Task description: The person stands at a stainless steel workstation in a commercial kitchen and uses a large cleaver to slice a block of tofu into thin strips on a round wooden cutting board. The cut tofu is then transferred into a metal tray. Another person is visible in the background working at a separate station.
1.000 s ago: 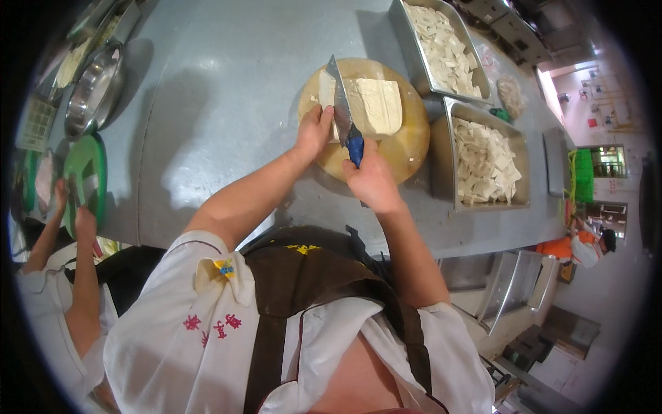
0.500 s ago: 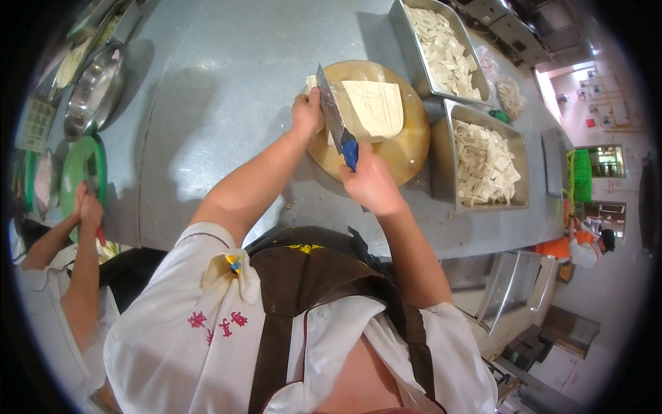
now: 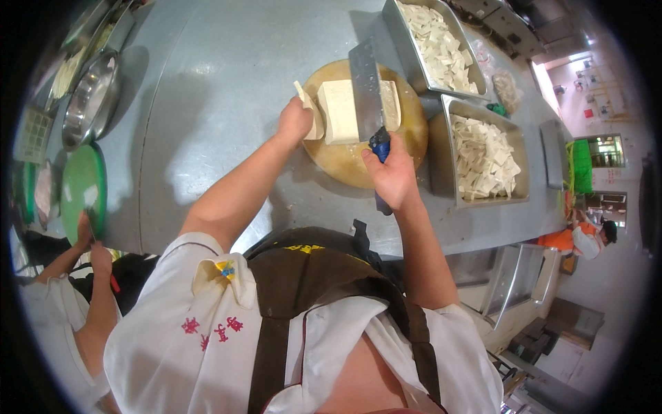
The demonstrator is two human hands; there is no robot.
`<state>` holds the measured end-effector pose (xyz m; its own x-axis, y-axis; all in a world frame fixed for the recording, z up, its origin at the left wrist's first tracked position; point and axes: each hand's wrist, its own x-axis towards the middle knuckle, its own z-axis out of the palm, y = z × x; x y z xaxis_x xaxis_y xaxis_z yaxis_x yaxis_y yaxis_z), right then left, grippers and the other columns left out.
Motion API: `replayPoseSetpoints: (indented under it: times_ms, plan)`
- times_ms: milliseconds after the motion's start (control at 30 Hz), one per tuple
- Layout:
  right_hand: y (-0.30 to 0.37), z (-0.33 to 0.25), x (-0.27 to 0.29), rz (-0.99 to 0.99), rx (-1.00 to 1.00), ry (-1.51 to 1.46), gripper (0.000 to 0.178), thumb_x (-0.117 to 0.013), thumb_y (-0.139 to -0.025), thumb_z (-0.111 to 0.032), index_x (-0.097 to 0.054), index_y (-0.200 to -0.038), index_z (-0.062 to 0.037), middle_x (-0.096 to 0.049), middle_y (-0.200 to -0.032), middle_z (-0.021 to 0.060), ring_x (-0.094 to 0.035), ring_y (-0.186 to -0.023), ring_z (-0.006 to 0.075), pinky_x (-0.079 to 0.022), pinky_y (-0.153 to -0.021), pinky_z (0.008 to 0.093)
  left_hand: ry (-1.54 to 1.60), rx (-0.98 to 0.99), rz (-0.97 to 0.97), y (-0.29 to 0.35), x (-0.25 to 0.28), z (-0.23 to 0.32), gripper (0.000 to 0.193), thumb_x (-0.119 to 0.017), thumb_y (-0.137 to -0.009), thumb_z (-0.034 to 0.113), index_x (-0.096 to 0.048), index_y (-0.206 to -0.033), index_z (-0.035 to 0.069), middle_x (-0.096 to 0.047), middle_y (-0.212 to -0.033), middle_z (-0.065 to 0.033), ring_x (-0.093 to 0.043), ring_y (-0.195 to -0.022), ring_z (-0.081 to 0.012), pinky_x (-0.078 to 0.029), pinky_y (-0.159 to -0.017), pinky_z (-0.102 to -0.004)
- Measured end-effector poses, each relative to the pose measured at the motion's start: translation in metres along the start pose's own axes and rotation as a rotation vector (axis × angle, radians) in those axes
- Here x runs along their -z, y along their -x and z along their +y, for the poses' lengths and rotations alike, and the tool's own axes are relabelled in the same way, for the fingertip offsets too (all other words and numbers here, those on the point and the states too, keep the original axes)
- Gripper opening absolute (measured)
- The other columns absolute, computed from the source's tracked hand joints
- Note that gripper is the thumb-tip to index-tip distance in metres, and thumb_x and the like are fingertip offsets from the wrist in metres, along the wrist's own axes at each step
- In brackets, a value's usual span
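Observation:
A pale cream slab that looks like firm tofu (image 3: 338,110) lies on a round wooden chopping board (image 3: 345,165). My left hand (image 3: 295,122) grips a thin slice (image 3: 316,124) at the board's left side, tilted and apart from the slab. My right hand (image 3: 394,174) is closed round the blue handle of a cleaver (image 3: 365,86). Its wide blade is over the slab's right part and hides some of it. Whether the blade touches the slab I cannot tell.
Two metal trays stand at the right, a far tray (image 3: 408,61) and a near tray (image 3: 445,155), both heaped with pale cut pieces. A steel bowl (image 3: 92,100) is at the left. Beside me a co-worker's hands (image 3: 93,241) hold a knife near a green board (image 3: 83,183).
The cleaver has moved right, from the slab's left end to over its right part. My left hand has drawn a slice slightly left, away from the slab. The co-worker's hands have shifted lower.

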<state>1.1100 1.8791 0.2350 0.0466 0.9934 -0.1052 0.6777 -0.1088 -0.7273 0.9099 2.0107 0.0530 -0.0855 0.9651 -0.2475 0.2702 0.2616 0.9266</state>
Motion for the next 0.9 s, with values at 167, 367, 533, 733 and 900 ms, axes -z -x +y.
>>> replayPoseSetpoints:
  times_ms: [167,367,533,733,900]
  plan:
    - [-0.003,0.015,-0.022,-0.045,0.014,0.056,0.050,-0.066,-0.086,-0.024,-0.050,-0.123,0.0042,-0.066,-0.092,0.0212,-0.066,-0.084,0.0338,-0.051,-0.077,0.0393,-0.161,-0.068,0.021,0.032,-0.017,0.040,0.053,-0.054,-0.094,0.032,-0.048,-0.136,0.000,-0.065,-0.114,-0.0229,-0.064,-0.105,-0.0319,-0.051,-0.086,-0.0389]
    - [-0.005,-0.004,-0.023,-0.089,-0.019,0.125,0.039,-0.060,-0.087,-0.024,-0.049,-0.110,0.0048,-0.063,-0.094,0.0323,-0.061,-0.092,0.0485,-0.048,-0.083,0.0513,-0.021,0.033,0.039,0.017,-0.029,0.025,0.067,-0.055,-0.095,0.041,-0.040,-0.142,-0.004,-0.062,-0.123,-0.0233,-0.062,-0.108,-0.0296,-0.048,-0.090,-0.0358]
    - [-0.009,-0.001,-0.028,-0.069,0.045,0.135,0.033,-0.060,-0.086,-0.024,-0.050,-0.099,0.0043,-0.063,-0.088,0.0319,-0.061,-0.087,0.0488,-0.048,-0.079,0.0531,0.101,0.029,-0.012,0.011,-0.032,0.009,0.069,-0.055,-0.095,0.041,-0.038,-0.143,-0.005,-0.062,-0.123,-0.0198,-0.061,-0.106,-0.0239,-0.048,-0.089,-0.0328]
    - [-0.009,-0.008,-0.029,-0.074,0.028,0.178,0.032,-0.061,-0.086,-0.024,-0.051,-0.098,0.0043,-0.064,-0.085,0.0306,-0.063,-0.085,0.0475,-0.049,-0.077,0.0531,0.184,0.049,-0.069,0.008,-0.029,0.005,0.070,-0.058,-0.095,0.039,-0.035,-0.144,-0.006,-0.061,-0.122,-0.0185,-0.060,-0.103,-0.0218,-0.048,-0.087,-0.0306]
    - [-0.007,-0.011,-0.029,-0.047,0.061,0.195,0.031,-0.061,-0.086,-0.023,-0.052,-0.096,0.0048,-0.064,-0.085,0.0307,-0.063,-0.083,0.0471,-0.049,-0.076,0.0530,0.273,0.083,-0.110,0.016,-0.026,0.017,0.070,-0.059,-0.095,0.038,-0.033,-0.145,-0.005,-0.061,-0.123,-0.0175,-0.060,-0.104,-0.0215,-0.048,-0.088,-0.0299]
